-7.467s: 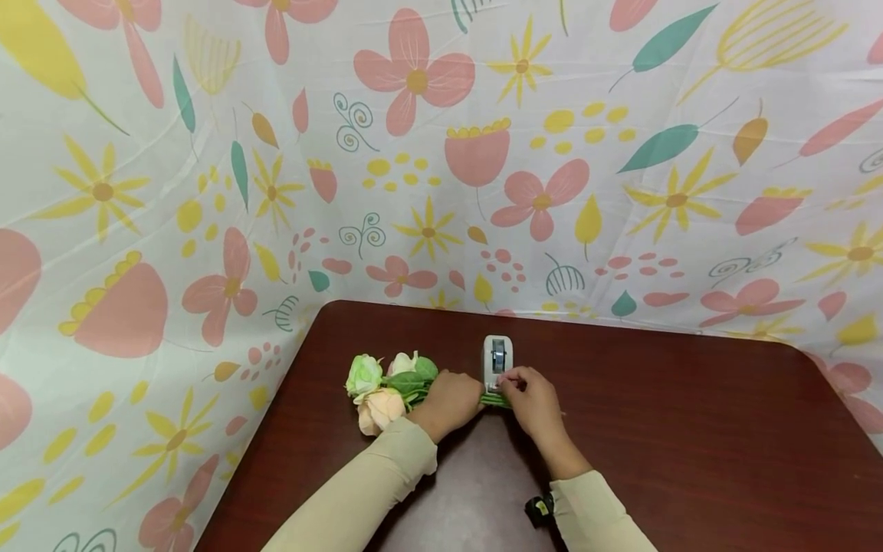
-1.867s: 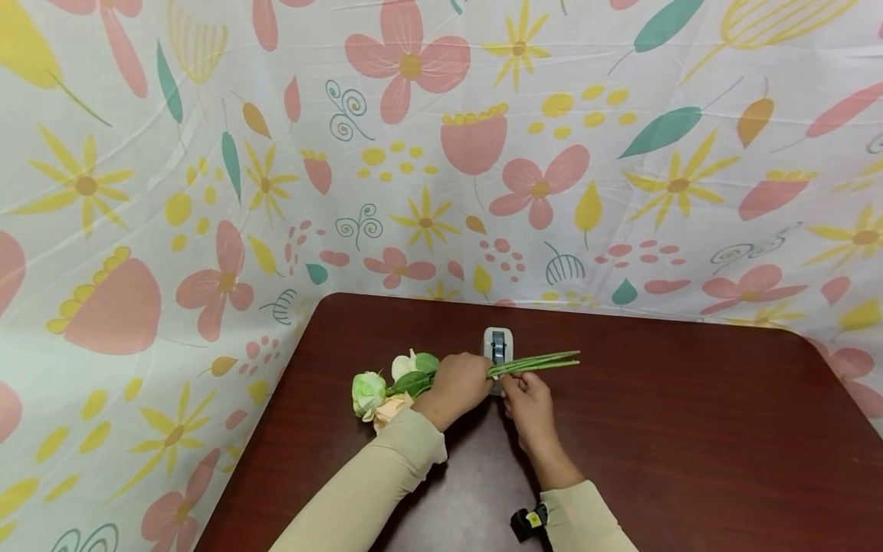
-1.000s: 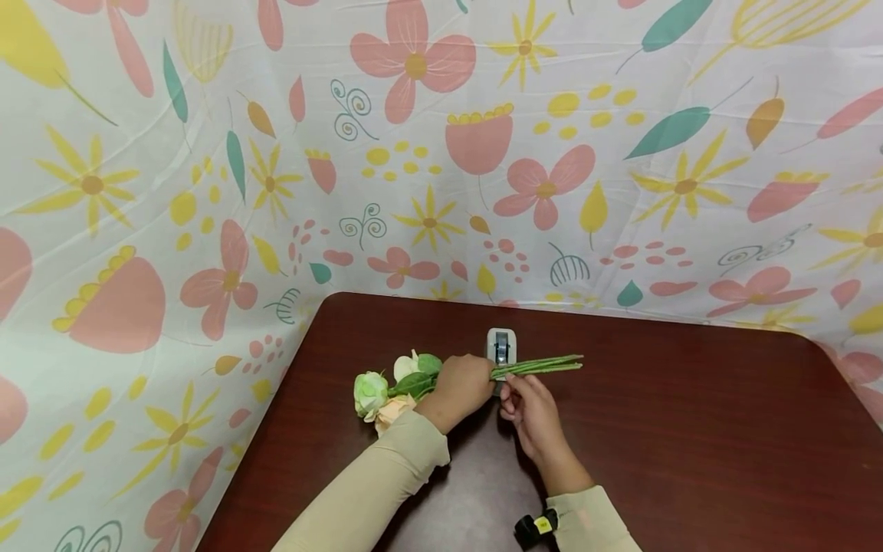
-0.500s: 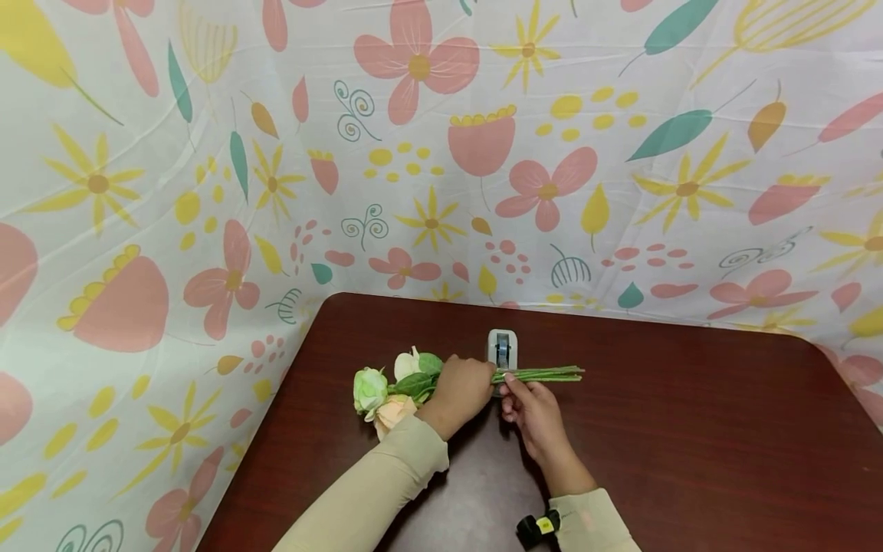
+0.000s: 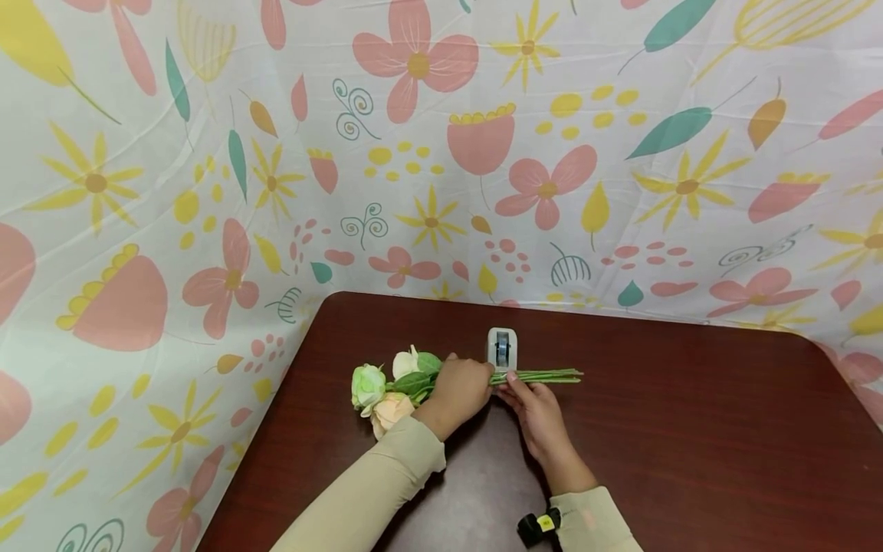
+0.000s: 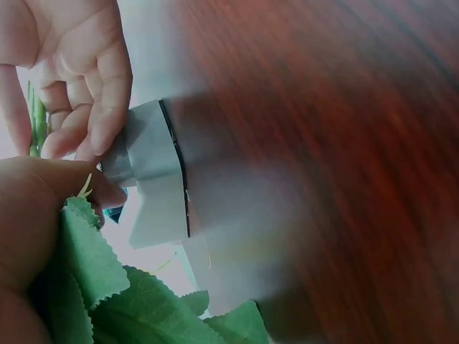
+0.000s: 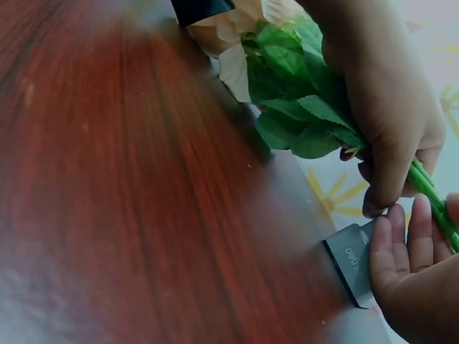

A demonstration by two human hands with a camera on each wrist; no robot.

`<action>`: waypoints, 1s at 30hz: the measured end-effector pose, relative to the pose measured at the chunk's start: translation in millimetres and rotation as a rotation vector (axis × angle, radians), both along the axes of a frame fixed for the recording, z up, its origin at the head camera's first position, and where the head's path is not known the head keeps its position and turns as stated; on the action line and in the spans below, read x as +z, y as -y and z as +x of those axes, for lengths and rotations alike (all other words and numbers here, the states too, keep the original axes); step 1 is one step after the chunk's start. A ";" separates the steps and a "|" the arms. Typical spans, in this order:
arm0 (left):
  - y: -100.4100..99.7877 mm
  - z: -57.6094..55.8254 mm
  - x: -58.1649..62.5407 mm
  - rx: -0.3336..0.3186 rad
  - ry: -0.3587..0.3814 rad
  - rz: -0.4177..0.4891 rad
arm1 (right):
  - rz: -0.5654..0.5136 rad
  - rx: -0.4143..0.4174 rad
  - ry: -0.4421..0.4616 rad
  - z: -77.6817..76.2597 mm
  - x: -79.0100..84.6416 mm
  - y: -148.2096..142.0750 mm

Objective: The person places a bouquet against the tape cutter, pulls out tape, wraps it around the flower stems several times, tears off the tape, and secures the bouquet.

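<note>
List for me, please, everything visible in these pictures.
Flowers: three, pale green, cream, peach, bunch's left end
Leaves: several, green, beside flowers
Stems: several, green, bunch's right end
Tape dispenser: one, white and grey, partly behind stems
Table: one, dark red-brown, beneath the dispenser
Patterned cloth: at least one, white, multicoloured print, behind table
Labelled device: one, black and yellow, bottom of head view
Dark piece: one, black, right wrist view's top edge, unidentified
Sleeves: two, beige, on forearms
Left hand: one, bare, gripping stems
Right hand: one, bare, touching stems
</note>
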State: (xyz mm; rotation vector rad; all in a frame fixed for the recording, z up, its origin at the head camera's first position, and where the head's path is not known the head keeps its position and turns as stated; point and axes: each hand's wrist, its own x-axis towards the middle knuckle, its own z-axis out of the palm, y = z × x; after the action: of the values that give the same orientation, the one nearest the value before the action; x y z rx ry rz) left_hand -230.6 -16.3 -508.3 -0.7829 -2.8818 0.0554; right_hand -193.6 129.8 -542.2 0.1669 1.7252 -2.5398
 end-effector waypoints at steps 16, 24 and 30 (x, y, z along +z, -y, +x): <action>11.4 1.5 -2.0 -0.062 0.024 0.132 | 0.004 0.043 -0.059 1.1 -6.5 -4.5; 18.9 4.7 9.7 -0.120 0.119 0.195 | 0.008 0.076 -0.051 1.0 -7.3 -7.0; 18.7 5.5 13.7 -0.121 0.087 0.174 | 0.025 0.039 -0.014 2.0 -6.2 -6.3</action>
State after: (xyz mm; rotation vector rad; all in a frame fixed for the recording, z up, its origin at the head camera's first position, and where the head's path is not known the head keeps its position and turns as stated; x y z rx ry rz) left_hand -225.1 -35.0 -494.6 -0.9441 -2.8625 -0.2458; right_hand -191.6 136.2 -548.4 0.1152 1.7486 -2.4986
